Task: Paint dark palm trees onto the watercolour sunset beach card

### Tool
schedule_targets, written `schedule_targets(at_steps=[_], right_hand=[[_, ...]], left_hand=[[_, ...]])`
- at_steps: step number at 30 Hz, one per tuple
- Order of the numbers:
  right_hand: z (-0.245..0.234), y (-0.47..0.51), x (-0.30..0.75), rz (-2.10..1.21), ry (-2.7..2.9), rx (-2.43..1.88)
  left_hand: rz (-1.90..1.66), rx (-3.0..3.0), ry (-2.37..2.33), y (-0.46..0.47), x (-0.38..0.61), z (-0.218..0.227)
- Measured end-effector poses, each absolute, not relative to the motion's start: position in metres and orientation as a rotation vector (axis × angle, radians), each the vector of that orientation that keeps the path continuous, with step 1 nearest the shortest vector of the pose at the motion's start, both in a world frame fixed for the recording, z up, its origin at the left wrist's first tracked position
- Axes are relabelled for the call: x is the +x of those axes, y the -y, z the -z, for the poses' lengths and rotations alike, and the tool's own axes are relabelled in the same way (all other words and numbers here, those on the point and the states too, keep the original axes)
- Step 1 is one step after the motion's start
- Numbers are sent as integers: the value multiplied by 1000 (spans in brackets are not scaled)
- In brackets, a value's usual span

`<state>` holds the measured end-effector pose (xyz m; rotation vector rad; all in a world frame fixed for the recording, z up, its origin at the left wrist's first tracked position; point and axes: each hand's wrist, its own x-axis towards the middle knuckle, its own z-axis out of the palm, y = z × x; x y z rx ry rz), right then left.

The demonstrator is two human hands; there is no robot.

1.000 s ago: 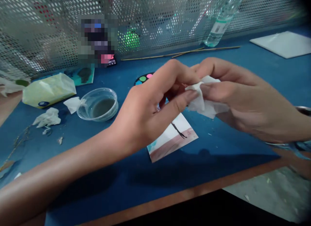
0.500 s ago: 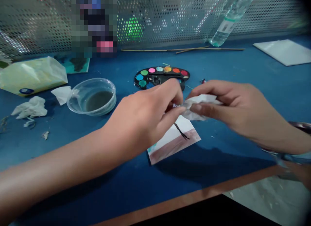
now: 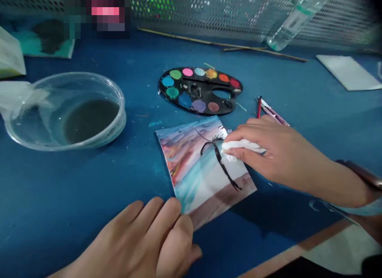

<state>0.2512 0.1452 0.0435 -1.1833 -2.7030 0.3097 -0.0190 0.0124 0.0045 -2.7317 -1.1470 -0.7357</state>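
A small painting (image 3: 191,166) lies on the blue table, with streaked colours, a brown band along its near edge and a black tree-like shape. My right hand (image 3: 268,150) is closed on a folded white tissue (image 3: 243,145), which touches the painting's upper right part beside the black trunk. My left hand (image 3: 155,238) rests at the near left corner of the painting, its fingers curled under. Whether those fingers grip anything is hidden. Just beyond the painting is a black paint palette (image 3: 205,89) with several colour wells.
At left stands a clear plastic bowl (image 3: 119,122) of dark water, beside a white tissue (image 3: 13,94). Slim brushes (image 3: 273,112) lie beyond my right hand. Thin sticks (image 3: 191,40), a plastic bottle (image 3: 294,21), a white panel (image 3: 349,73) and a teal painted board (image 3: 62,49) sit farther back.
My left hand has left the tissue and moved down to the painting's near left corner. My right hand has lowered the tissue onto the painting. The view has moved closer.
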Motion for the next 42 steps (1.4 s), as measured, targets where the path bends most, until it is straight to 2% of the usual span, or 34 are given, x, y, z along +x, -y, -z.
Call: schedule_targets(at_steps=[15,26,42], right_hand=[[-52,-144,239,-165,2900,-1028],[-65,-139,240,-126,2853,-1132],[-51,-149,237,-167,2873,-1108]], left_hand=[[777,-2851,1322,-16,-11,7],[797,-2794,1302,-28,-2,2],[867,-2742,1321,-18,-7,10]])
